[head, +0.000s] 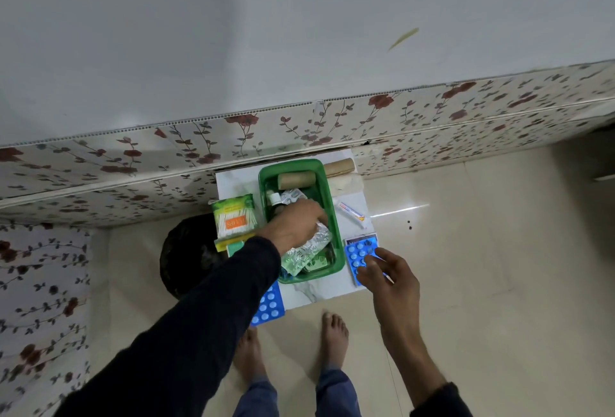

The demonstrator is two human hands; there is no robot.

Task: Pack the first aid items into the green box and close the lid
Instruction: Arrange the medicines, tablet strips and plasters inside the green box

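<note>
From the head view, the right hand (pixel 382 270) is spreading loose fingers onto the blue blister pack (pixel 361 255), which is lying just right of the green box (pixel 332 216) on the counter (pixel 319 293), long axis running away from the person. The left hand (pixel 296 223) is pressing silver foil strips (pixel 312 246) inside the box, nothing clearly grasped.

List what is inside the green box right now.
Inside the green box: a brown roll at the far end, a small white-capped bottle, and silver foil blister strips. The left hand reaches in and hides whatever lies under it.
</note>
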